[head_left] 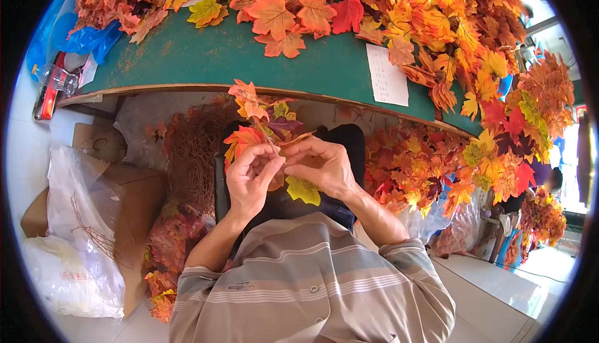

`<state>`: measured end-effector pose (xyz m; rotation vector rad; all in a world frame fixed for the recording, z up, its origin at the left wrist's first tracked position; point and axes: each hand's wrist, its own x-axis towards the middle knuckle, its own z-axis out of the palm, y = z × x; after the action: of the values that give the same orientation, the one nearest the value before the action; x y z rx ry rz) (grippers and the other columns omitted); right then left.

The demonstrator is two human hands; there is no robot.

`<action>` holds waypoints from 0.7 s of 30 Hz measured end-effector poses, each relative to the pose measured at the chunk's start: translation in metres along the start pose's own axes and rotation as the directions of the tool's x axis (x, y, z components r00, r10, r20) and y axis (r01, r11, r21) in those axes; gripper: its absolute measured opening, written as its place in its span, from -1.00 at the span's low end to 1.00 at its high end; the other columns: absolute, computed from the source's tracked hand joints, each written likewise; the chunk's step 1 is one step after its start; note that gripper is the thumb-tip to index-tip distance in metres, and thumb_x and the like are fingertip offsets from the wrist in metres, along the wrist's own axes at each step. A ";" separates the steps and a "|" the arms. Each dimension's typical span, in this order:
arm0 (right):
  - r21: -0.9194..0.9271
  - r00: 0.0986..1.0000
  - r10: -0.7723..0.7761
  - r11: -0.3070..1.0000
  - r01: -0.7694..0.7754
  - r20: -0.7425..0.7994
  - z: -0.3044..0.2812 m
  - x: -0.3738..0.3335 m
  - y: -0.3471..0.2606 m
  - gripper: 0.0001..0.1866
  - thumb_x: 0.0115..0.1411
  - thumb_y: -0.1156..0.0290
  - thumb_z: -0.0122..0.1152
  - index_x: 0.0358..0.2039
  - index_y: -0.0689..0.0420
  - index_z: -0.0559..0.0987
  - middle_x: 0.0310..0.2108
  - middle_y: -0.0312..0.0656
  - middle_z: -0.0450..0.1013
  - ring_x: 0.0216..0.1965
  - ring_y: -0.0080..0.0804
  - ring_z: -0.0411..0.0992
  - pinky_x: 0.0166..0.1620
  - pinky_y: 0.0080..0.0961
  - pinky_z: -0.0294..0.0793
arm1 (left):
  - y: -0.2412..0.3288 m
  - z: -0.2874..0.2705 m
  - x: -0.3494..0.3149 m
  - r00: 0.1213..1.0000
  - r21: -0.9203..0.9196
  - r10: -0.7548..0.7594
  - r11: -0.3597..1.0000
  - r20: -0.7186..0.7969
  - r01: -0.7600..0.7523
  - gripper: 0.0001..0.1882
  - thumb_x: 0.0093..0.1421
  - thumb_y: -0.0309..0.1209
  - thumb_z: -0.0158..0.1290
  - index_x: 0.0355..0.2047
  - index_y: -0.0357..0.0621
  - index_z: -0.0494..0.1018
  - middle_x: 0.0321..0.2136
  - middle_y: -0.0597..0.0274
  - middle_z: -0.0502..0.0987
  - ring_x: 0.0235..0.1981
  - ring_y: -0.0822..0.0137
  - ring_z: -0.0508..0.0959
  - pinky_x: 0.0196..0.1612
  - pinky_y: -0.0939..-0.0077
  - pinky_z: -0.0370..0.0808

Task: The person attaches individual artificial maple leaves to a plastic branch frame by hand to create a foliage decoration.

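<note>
Right now my left hand (249, 171) is closed at the fingertips, thumb and finger pinching the thin stem of a small bunch of leaves (242, 138). The bunch is over my lap, just below the near edge of the green table (187, 62), with an orange leaf (247, 98) sticking up at its top. My right hand (327, 167) is curled in from the other side, its fingertips beside my left ones; I can't tell whether they grip the stem too. A yellow leaf (303, 190) shows below my right hand.

On the table, a big heap of leaves (437, 15) covers the far side, and a slip of paper (388, 76) lies near the edge. To my left, a clear plastic bag (81, 187) rests against a cardboard box (142, 212), and a tangle of brown twigs (194, 162) sits under the table.
</note>
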<state>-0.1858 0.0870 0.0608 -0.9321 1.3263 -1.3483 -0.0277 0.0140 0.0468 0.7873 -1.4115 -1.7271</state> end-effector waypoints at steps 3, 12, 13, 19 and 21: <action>-0.018 1.000 0.006 1.000 -0.005 0.011 -0.002 0.000 -0.002 -0.72 0.00 0.61 0.33 -0.22 0.30 0.56 -0.30 -0.16 0.51 -0.28 -0.52 0.51 -0.18 -0.62 0.50 | -0.003 -0.002 0.000 0.998 0.081 0.054 0.995 0.017 -0.056 -0.79 0.15 -0.64 0.10 -0.19 -0.33 0.42 -0.37 0.28 0.50 -0.40 0.56 0.50 -0.30 0.70 0.47; -0.050 1.000 0.019 0.999 -0.019 -0.004 -0.004 0.000 0.001 -0.72 -0.03 0.57 0.38 -0.25 0.29 0.58 -0.30 -0.17 0.51 -0.29 -0.52 0.50 -0.17 -0.59 0.44 | 0.000 -0.001 -0.002 1.000 0.041 -0.018 0.999 0.009 0.017 -0.81 0.12 -0.63 0.15 -0.23 -0.30 0.45 -0.38 0.33 0.50 -0.41 0.61 0.47 -0.30 0.74 0.43; -0.065 1.000 0.011 0.998 -0.012 -0.014 -0.004 0.000 0.002 -0.72 -0.04 0.56 0.38 -0.26 0.28 0.59 -0.32 -0.17 0.53 -0.29 -0.51 0.49 -0.15 -0.57 0.42 | -0.001 -0.002 -0.002 1.000 0.041 -0.019 0.999 0.009 0.019 -0.81 0.12 -0.63 0.15 -0.23 -0.30 0.45 -0.38 0.33 0.50 -0.41 0.61 0.47 -0.30 0.74 0.43; -0.213 0.999 -0.028 0.976 0.034 0.031 -0.007 0.000 0.003 -0.73 -0.01 0.60 0.33 -0.23 0.29 0.57 -0.34 -0.16 0.53 -0.30 -0.51 0.53 -0.20 -0.62 0.50 | -0.005 -0.003 -0.003 0.999 0.112 0.029 0.993 0.045 -0.034 -0.81 0.15 -0.65 0.09 -0.21 -0.34 0.43 -0.35 0.26 0.51 -0.39 0.55 0.50 -0.29 0.70 0.47; -0.225 0.999 -0.044 0.973 0.050 0.030 -0.007 0.000 0.004 -0.73 -0.01 0.60 0.33 -0.23 0.29 0.57 -0.34 -0.16 0.52 -0.31 -0.52 0.53 -0.20 -0.62 0.50 | -0.005 -0.003 -0.003 0.999 0.098 0.018 0.995 0.038 -0.022 -0.81 0.15 -0.65 0.09 -0.21 -0.34 0.42 -0.35 0.27 0.51 -0.39 0.55 0.50 -0.29 0.69 0.48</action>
<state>-0.1924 0.0894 0.0557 -1.1364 1.4678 -1.2348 -0.0243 0.0156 0.0409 0.7948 -1.5340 -1.6753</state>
